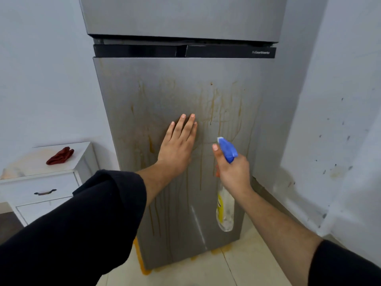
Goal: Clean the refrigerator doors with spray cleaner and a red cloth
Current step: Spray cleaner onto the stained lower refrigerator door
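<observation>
Orange streaks (240, 112) run down the lower door (165, 89). Our left hand (177, 145) lies flat on it, fingers straight. Our right hand (233, 172) grips the spray bottle (225, 211), nozzle apparently toward the door. Risk: spray wets the left hand nearby. The red cloth (60, 156) lies far left on the cabinet (24, 188), so cleaner may drip before wiping.

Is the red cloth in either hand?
No: the red cloth lies on the cabinet; left hand touches the door, right hand grips the spray bottle.

The refrigerator door (165, 89) was brushed, satin-finish metal; the spray bottle (225, 211) clear plastic with a blue plastic head; the red cloth (60, 156) looked soft, matt
</observation>
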